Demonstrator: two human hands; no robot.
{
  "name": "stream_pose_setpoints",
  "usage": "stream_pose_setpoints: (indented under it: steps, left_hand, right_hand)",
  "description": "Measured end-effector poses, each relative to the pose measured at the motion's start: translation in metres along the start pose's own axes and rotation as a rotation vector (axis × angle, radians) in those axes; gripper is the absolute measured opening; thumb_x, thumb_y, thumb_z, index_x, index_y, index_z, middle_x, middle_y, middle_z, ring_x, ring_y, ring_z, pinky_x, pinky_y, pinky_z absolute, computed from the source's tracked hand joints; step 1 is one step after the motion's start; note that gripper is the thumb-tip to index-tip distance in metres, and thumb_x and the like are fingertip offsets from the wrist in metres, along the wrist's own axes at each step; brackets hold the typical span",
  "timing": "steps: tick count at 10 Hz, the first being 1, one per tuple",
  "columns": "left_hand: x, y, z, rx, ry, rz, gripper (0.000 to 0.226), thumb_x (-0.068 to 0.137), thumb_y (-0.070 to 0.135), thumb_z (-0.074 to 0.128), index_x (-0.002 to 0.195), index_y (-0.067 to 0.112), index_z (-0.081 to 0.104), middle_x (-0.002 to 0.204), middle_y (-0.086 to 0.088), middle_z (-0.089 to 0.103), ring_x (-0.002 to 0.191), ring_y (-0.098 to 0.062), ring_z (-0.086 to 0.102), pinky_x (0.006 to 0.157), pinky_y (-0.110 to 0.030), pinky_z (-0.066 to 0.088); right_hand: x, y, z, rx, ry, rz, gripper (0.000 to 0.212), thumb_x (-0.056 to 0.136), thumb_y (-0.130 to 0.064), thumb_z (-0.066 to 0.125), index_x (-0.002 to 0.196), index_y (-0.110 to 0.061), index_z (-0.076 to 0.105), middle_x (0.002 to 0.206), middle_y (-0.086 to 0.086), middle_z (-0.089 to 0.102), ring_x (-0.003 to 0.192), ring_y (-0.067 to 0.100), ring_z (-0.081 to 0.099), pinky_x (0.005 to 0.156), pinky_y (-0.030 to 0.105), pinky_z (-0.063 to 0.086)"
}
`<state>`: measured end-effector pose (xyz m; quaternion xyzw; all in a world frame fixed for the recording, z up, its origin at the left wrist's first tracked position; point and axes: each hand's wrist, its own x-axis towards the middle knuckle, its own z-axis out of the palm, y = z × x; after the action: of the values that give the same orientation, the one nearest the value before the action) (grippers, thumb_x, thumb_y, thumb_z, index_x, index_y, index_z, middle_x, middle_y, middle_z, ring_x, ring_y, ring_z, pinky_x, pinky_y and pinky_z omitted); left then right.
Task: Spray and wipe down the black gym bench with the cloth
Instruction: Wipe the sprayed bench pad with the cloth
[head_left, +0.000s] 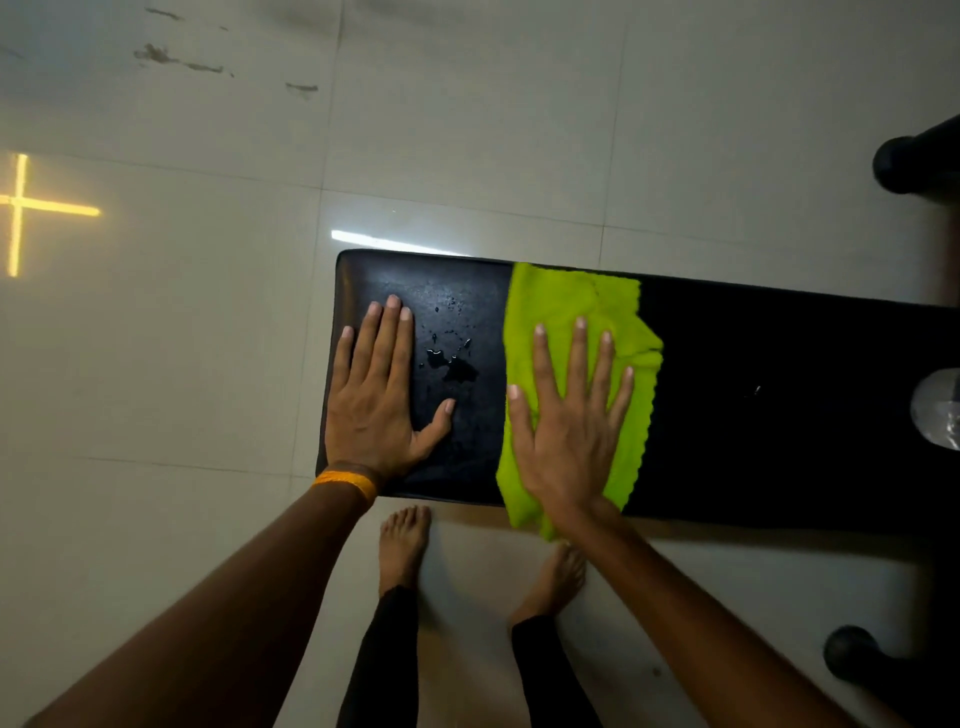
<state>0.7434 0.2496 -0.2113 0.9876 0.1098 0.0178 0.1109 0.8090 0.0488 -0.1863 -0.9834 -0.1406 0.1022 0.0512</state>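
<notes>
The black gym bench (753, 395) runs from the middle of the view to the right edge. Wet droplets and a small puddle (452, 364) lie on its left part. A bright green cloth (566, 301) is spread across the bench's width, just right of the wet patch. My right hand (569, 421) presses flat on the cloth, fingers spread. My left hand (376, 395) rests flat on the bench's left end, palm down, holding nothing, with an orange band at the wrist. A clear rounded object (940, 408), possibly the spray bottle, sits on the bench at the right edge, partly cut off.
Pale floor tiles (182, 338) surround the bench. My bare feet (405, 545) stand on the floor right below the bench's near edge. Black rounded frame ends show at the upper right (909, 161) and lower right (852, 654).
</notes>
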Motion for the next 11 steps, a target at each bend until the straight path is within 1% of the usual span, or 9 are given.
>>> stream_pose_setpoints:
  steps: [1, 2, 3, 4, 6, 8, 9, 10, 11]
  left_hand:
    - [-0.001, 0.000, 0.001, 0.003, -0.003, 0.005, 0.095, 0.093, 0.062, 0.041, 0.163, 0.001, 0.020, 0.172, -0.016, 0.017, 0.161, -0.032, 0.013, 0.129, -0.054, 0.016]
    - [0.000, 0.000, 0.001, -0.003, 0.002, 0.008, 0.094, 0.094, 0.062, 0.042, 0.163, 0.001, 0.021, 0.172, -0.016, 0.017, 0.161, -0.032, 0.014, 0.129, -0.055, 0.016]
    - [-0.001, 0.000, 0.001, -0.013, 0.007, 0.007, 0.094, 0.094, 0.062, 0.042, 0.162, 0.001, 0.021, 0.172, -0.016, 0.018, 0.161, -0.032, 0.013, 0.129, -0.055, 0.016]
    - [0.000, -0.001, 0.001, -0.009, 0.010, 0.004, 0.094, 0.094, 0.062, 0.042, 0.162, 0.000, 0.022, 0.172, -0.017, 0.018, 0.161, -0.032, 0.014, 0.129, -0.055, 0.016]
    - [-0.001, -0.001, 0.000, -0.014, 0.007, 0.011, 0.093, 0.095, 0.062, 0.041, 0.162, 0.001, 0.021, 0.172, -0.016, 0.017, 0.161, -0.032, 0.013, 0.130, -0.054, 0.015]
    - [-0.002, -0.002, 0.003, -0.052, 0.022, 0.022, 0.093, 0.096, 0.062, 0.040, 0.163, 0.001, 0.021, 0.172, -0.017, 0.017, 0.161, -0.032, 0.013, 0.129, -0.055, 0.016]
    - [-0.001, -0.002, 0.003, -0.070, 0.007, 0.017, 0.093, 0.097, 0.063, 0.039, 0.163, 0.002, 0.019, 0.172, -0.016, 0.016, 0.161, -0.031, 0.012, 0.130, -0.054, 0.014]
    - [-0.002, -0.003, 0.001, -0.099, -0.018, 0.021, 0.092, 0.097, 0.062, 0.041, 0.163, 0.002, 0.018, 0.173, -0.015, 0.015, 0.162, -0.030, 0.010, 0.130, -0.053, 0.013]
    - [0.000, 0.009, -0.010, -0.153, -0.020, -0.036, 0.087, 0.097, 0.054, 0.041, 0.162, 0.000, 0.021, 0.172, -0.018, 0.017, 0.161, -0.032, 0.012, 0.128, -0.059, 0.015]
  right_hand:
    - [0.028, 0.039, -0.008, -0.042, -0.026, -0.218, 0.067, 0.101, -0.061, 0.032, 0.161, -0.037, 0.018, 0.172, 0.002, 0.008, 0.159, 0.028, 0.002, 0.126, 0.058, 0.007]
    - [0.029, 0.025, -0.009, -0.008, 0.053, 0.056, 0.066, 0.101, -0.060, 0.031, 0.161, -0.036, 0.018, 0.172, 0.002, 0.008, 0.159, 0.030, 0.002, 0.126, 0.058, 0.007]
    - [0.003, -0.021, 0.000, -0.011, 0.013, 0.021, 0.064, 0.103, -0.058, 0.028, 0.162, -0.036, 0.014, 0.172, 0.003, 0.004, 0.159, 0.031, -0.002, 0.126, 0.058, 0.004]
    - [0.026, 0.004, -0.005, -0.039, -0.037, -0.241, 0.063, 0.103, -0.058, 0.029, 0.161, -0.038, 0.016, 0.172, 0.000, 0.006, 0.159, 0.027, 0.000, 0.126, 0.057, 0.006]
    - [0.044, -0.010, -0.004, 0.040, 0.101, 0.118, 0.060, 0.104, -0.053, 0.030, 0.161, -0.035, 0.023, 0.171, 0.002, 0.013, 0.159, 0.028, 0.006, 0.126, 0.055, 0.008]
    - [-0.012, -0.018, 0.001, 0.031, -0.039, -0.168, 0.061, 0.105, -0.055, 0.028, 0.162, -0.037, 0.015, 0.172, 0.000, 0.004, 0.159, 0.025, -0.003, 0.127, 0.054, 0.006]
    - [0.000, -0.001, -0.014, 0.236, -0.022, -0.237, 0.060, 0.104, -0.050, 0.032, 0.161, -0.033, 0.023, 0.172, 0.000, 0.010, 0.159, 0.020, 0.002, 0.129, 0.045, 0.008]
    - [0.018, 0.039, -0.027, 0.304, 0.169, -0.128, 0.055, 0.105, -0.032, 0.041, 0.158, -0.021, 0.034, 0.169, 0.006, 0.023, 0.157, 0.025, 0.016, 0.127, 0.045, 0.019]
    - [0.037, 0.075, -0.023, 0.226, 0.184, -0.012, 0.053, 0.107, -0.028, 0.036, 0.158, -0.016, 0.032, 0.168, 0.009, 0.024, 0.157, 0.026, 0.016, 0.126, 0.052, 0.020]
